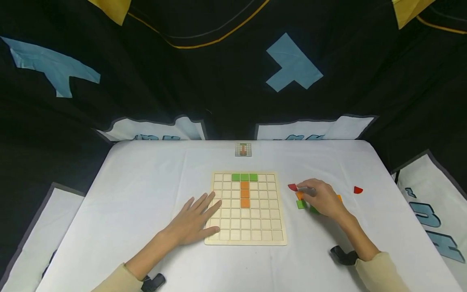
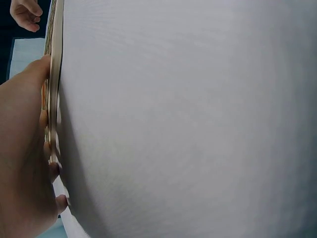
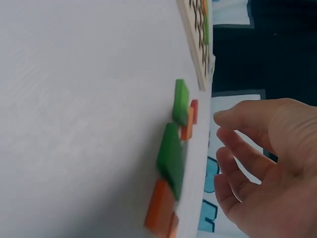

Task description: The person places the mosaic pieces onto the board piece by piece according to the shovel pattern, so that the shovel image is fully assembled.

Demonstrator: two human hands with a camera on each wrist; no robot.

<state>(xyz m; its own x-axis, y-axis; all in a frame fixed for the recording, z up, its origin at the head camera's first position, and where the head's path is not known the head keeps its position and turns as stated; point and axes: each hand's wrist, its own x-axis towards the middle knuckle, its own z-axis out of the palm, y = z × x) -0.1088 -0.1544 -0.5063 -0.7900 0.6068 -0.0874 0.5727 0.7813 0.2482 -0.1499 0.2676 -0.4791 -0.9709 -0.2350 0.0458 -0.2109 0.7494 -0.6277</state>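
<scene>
A square wooden grid board point(image 1: 257, 234) lies on the table. Three green tiles point(image 1: 245, 177) fill part of its top row, and orange tiles point(image 1: 245, 194) run down from the middle one. My left hand point(image 1: 193, 222) rests on the board's left edge with its fingers spread. Over a scatter of loose pieces hovers my right hand point(image 1: 324, 199), its fingers loosely bent and nothing seen between them. By its fingertips are a red rounded piece point(image 1: 292, 187), an orange piece point(image 1: 299, 195) and a light green tile point(image 1: 300, 204). A darker green piece point(image 3: 171, 158) stands out in the right wrist view.
A small picture card point(image 1: 243, 149) lies behind the board on the white table point(image 1: 153, 174). Another red piece point(image 1: 358, 190) sits apart at the right. Orange pieces point(image 3: 161, 208) lie beside the dark green one. A black curtain point(image 1: 219, 93) hangs behind the table.
</scene>
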